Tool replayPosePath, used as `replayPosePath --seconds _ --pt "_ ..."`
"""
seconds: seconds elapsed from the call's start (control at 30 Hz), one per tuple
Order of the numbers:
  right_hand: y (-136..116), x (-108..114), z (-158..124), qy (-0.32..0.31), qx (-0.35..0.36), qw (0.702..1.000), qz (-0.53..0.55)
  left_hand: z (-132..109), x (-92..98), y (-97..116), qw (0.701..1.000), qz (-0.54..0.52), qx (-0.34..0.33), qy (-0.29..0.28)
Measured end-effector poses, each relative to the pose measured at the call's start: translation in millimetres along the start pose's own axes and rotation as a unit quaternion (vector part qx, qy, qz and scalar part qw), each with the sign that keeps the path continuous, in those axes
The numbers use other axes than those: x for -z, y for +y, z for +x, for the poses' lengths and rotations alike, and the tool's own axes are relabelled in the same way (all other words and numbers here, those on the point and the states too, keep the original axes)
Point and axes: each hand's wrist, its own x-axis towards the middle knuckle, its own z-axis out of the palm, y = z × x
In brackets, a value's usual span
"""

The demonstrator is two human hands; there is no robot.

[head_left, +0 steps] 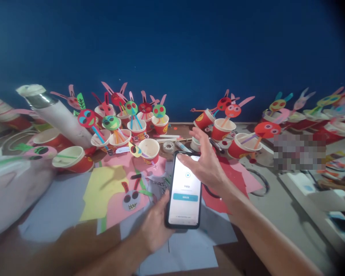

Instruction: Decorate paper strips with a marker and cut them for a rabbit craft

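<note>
A black-edged smartphone (186, 211) stands upright at a tilt above the table, its lit white screen turned toward me. My left hand (155, 226) grips it at the lower left edge. The screen shows the word "Vela" and a blue button. Over the phone's upper right corner is my right hand (205, 163), fingers stretched up and apart, thumb reaching across the top of the screen; whether the thumb touches the glass I cannot tell. Behind the phone lies a grey paper rabbit face (131, 200) on pink paper (115, 212).
Red-and-white paper cups (149, 149) with paper animal faces on strips line the back, against a blue wall (172, 57). Yellow paper (102, 188), red paper (232, 180) and a tape roll (169, 146) lie around. A white-and-silver cylinder (57, 115) leans at left; a white box (307, 207) sits right.
</note>
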Motion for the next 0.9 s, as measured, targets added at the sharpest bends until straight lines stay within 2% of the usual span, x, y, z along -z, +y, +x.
replayPosePath --seconds 0.2,0.37,0.5,0.63,0.77,0.83,0.9 --pt "0 -4 -3 0.013 0.020 1.000 -0.003 -1 2.6 -1 0.999 0.017 -0.011 -0.027" --pt "5 6 4 0.019 0.023 0.998 0.054 0 4.3 -1 0.995 -0.004 -0.008 -0.098" --pt "12 26 17 0.067 -0.025 0.982 0.174 -1 1.8 2 0.996 -0.008 -0.001 -0.084" --pt "19 35 19 0.097 -0.077 0.964 0.234 -2 -1.7 6 0.998 -0.008 -0.016 -0.068" --pt "16 28 -7 0.057 -0.142 0.955 0.255 -2 -0.9 11 0.993 -0.036 -0.044 -0.106" --pt "7 19 -29 -0.003 -0.174 0.952 0.251 -1 1.1 13 0.990 -0.051 -0.052 -0.122" --pt "-4 9 -49 -0.089 -0.224 0.939 0.244 0 2.9 14 0.989 -0.063 -0.054 -0.123"
